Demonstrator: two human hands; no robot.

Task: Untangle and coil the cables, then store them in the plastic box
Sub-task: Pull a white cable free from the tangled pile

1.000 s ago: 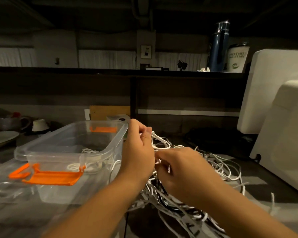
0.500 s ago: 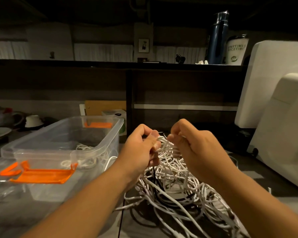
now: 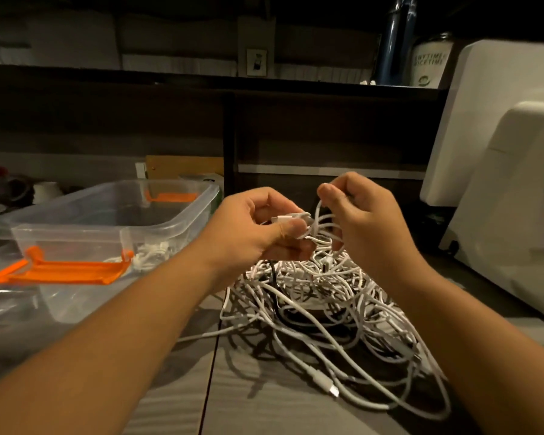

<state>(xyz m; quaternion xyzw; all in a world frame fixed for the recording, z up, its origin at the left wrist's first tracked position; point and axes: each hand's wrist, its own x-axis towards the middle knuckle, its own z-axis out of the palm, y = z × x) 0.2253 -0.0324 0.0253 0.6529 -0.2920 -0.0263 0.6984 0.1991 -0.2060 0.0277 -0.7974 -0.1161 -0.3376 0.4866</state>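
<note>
Two pinch grips over tangle (image 3: 327,293), frame centre: left hand (image 3: 258,237) on cable connector end (image 3: 288,218), right hand (image 3: 368,221) on a loop (image 3: 318,211). Plastic box (image 3: 76,211) at left, nearer left hand.

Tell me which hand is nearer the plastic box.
Left. The left hand is just right of the plastic box, pinching a white cable. The right hand is farther right, beyond the left hand, above the cable pile.
</note>
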